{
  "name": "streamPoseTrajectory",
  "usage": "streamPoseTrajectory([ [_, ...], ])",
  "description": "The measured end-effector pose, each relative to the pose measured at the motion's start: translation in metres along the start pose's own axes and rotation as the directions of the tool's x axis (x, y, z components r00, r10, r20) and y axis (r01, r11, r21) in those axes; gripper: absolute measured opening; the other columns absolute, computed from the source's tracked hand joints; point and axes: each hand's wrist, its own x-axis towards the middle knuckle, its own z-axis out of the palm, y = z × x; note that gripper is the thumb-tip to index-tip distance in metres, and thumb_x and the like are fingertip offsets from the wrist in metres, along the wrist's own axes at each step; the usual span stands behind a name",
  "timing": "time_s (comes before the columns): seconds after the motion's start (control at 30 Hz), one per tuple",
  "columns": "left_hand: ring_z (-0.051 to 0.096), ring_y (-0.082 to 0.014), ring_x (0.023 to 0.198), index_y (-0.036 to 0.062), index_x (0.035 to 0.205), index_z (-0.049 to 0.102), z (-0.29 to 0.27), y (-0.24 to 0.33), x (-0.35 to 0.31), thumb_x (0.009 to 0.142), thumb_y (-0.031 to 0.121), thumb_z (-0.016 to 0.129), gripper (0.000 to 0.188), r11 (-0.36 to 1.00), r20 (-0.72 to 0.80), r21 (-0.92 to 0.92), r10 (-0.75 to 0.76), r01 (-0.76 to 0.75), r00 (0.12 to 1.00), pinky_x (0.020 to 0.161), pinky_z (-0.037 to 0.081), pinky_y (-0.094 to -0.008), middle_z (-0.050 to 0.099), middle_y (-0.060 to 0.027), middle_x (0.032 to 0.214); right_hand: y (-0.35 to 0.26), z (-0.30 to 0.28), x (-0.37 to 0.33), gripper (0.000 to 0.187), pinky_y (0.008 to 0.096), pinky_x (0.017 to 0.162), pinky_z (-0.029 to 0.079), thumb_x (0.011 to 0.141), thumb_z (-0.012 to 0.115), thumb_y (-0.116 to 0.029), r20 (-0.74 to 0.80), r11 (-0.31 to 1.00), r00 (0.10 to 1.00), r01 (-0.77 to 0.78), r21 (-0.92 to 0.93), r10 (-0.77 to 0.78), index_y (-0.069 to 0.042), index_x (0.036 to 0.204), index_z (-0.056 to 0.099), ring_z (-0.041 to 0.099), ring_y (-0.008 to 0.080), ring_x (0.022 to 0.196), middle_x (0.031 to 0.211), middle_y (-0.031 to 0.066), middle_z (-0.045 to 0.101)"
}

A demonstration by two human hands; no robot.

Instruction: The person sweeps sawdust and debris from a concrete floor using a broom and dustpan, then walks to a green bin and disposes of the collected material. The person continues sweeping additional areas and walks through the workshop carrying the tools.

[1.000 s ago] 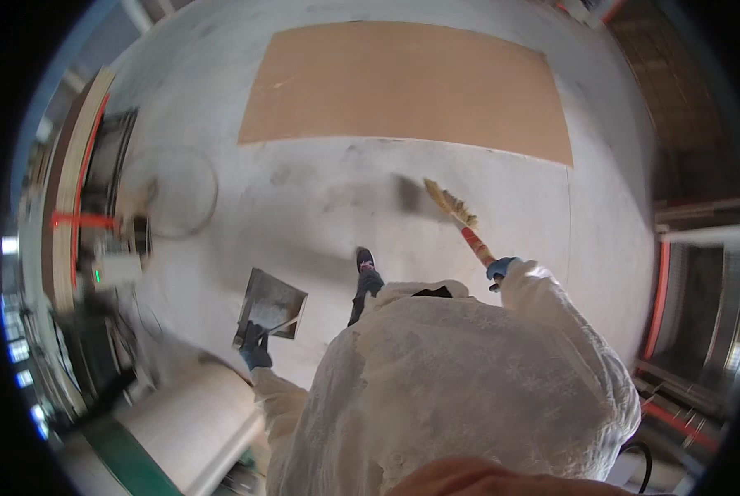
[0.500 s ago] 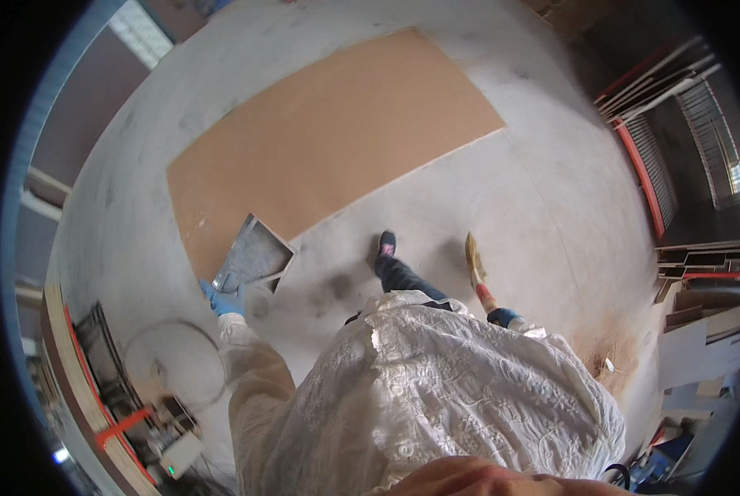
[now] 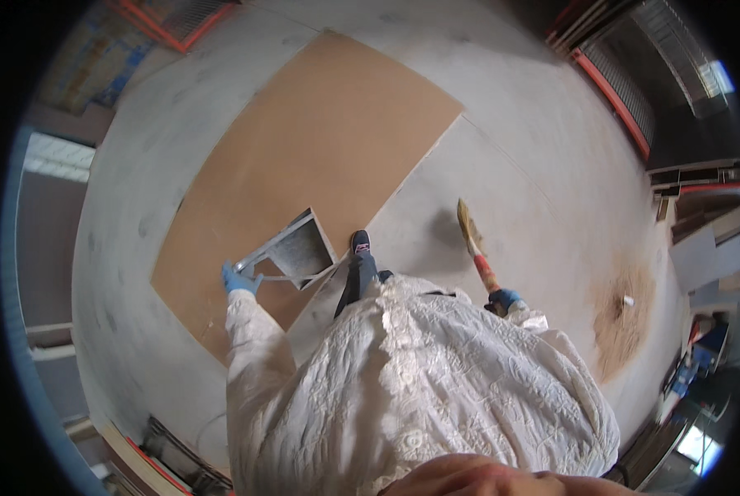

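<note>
Brown board (image 3: 304, 132) lies beneath the dustpan (image 3: 302, 250), hands (image 3: 241, 279) (image 3: 505, 301) gripping it and a brush (image 3: 480, 261), dust (image 3: 616, 335) rightward.

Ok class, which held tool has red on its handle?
The brush in the right hand; its handle shows red, while the dustpan in the left hand is grey.

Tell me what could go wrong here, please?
The shoe is close to the edge of the brown board, so it might catch there. The left hand holds the dustpan at one end, so it could tip. The brown dust patch might be slippery if stepped on.
</note>
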Motion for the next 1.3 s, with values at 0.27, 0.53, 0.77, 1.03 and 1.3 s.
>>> streamPoseTrajectory([
  [0.27,0.047,-0.0236,0.118,0.0169,0.099,0.055,0.233,0.011,0.005,0.081,0.051,0.046,0.039,0.971,0.145,0.238,-0.060,0.024,0.988,0.103,0.023,-0.0579,0.058,-0.0073,0.121,0.024,-0.052,0.032,0.023,0.0394,0.065,0.052,0.077,0.063,-0.040,0.020,0.863,0.938,-0.328,0.384,0.347,-0.017,0.078,0.069,0.067,0.0235,0.074,0.078,0.0051,0.069],
  [0.53,0.045,-0.0276,0.114,0.0154,0.112,0.055,0.508,-0.043,-0.041,0.078,0.051,0.053,0.049,0.911,0.119,0.405,0.032,-0.078,0.992,0.096,0.033,-0.0556,0.055,-0.0086,0.117,0.177,-0.207,0.068,0.014,0.0318,0.056,0.054,0.081,0.060,-0.012,0.188,0.385,0.842,-0.416,0.824,0.506,0.000,0.087,0.065,0.069,0.0222,0.073,0.080,0.0132,0.068],
  [0.77,0.050,-0.0262,0.106,0.0128,0.108,0.058,0.773,-0.064,-0.097,0.078,0.045,0.057,0.044,0.861,0.162,0.468,0.138,-0.199,0.977,0.093,0.037,-0.0573,0.057,-0.0084,0.109,0.385,-0.420,0.097,0.016,0.0339,0.049,0.053,0.075,0.063,-0.006,0.217,0.381,0.862,-0.411,0.828,0.458,0.009,0.082,0.062,0.068,0.0253,0.060,0.067,0.0167,0.066],
  [1.03,0.049,-0.0270,0.104,0.0118,0.104,0.059,1.078,-0.043,-0.067,0.077,0.041,0.059,0.040,0.858,0.157,0.459,0.175,-0.229,0.972,0.092,0.037,-0.0588,0.056,-0.0085,0.105,0.550,-0.646,0.225,0.022,0.0333,0.044,0.049,0.073,0.064,-0.010,0.310,-0.044,0.659,-0.387,0.921,0.685,0.010,0.082,0.062,0.065,0.0245,0.051,0.061,0.0154,0.063],
  [1.3,0.054,-0.0251,0.099,0.0135,0.105,0.060,1.401,-0.052,0.010,0.079,0.041,0.058,0.037,0.844,0.202,0.496,0.117,-0.205,0.972,0.088,0.039,-0.0596,0.060,-0.0080,0.105,0.664,-0.836,0.385,0.026,0.0333,0.046,0.048,0.077,0.063,-0.010,0.149,-0.144,0.730,-0.070,0.987,0.667,0.011,0.092,0.059,0.064,0.0256,0.054,0.062,0.0159,0.062],
])
